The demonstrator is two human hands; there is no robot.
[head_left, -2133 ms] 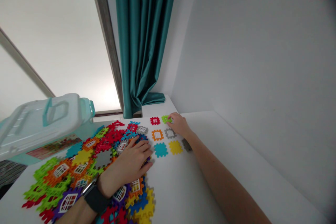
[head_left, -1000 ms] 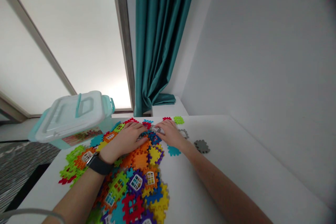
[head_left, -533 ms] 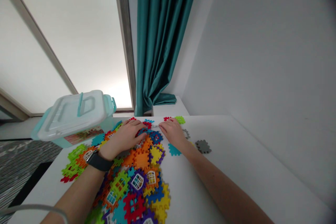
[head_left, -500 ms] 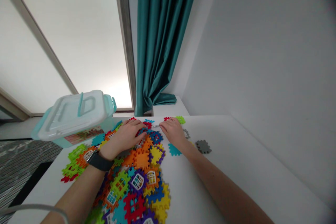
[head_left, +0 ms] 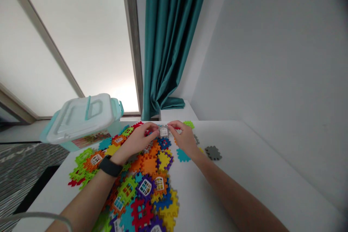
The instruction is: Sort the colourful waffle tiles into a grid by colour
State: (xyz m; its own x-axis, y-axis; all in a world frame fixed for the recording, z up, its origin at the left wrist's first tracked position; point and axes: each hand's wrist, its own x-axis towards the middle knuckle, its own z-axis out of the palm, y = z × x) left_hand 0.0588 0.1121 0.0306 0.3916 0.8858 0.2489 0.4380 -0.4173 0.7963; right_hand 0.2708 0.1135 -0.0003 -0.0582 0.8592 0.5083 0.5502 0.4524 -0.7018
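Well, both bare hands closing together at twelve o'clock above the white tabletop point(head_left: 244, 174): left hand point(head_left: 136, 141), with a black wristband point(head_left: 110, 166), and right hand point(head_left: 186, 139). Grip of each hand almost shut, fingertips apparently pinching from either side one small grey plastic tile with a white window frame point(head_left: 163, 131), at the far edge of a heaped pile of interlocking multicoloured plastic tiles point(head_left: 148, 165).

Just beside the right hand at four o'clock, a flat teal notched tile point(head_left: 182, 155); farther out at three o'clock, a flat grey notched tile point(head_left: 213, 153); at one o'clock, a lime-green tile point(head_left: 188, 124). At ten o'clock, a pale translucent teal lidded storage box point(head_left: 81, 117), near the pile.

Main risks: the pinch slipping off the tile's notched edges, dropping it back into the pile; its teeth snagging neighbouring tiles and dragging them along; a wrist or forearm nudging the loose heap and spreading pieces toward the tabletop's edge at eight o'clock.
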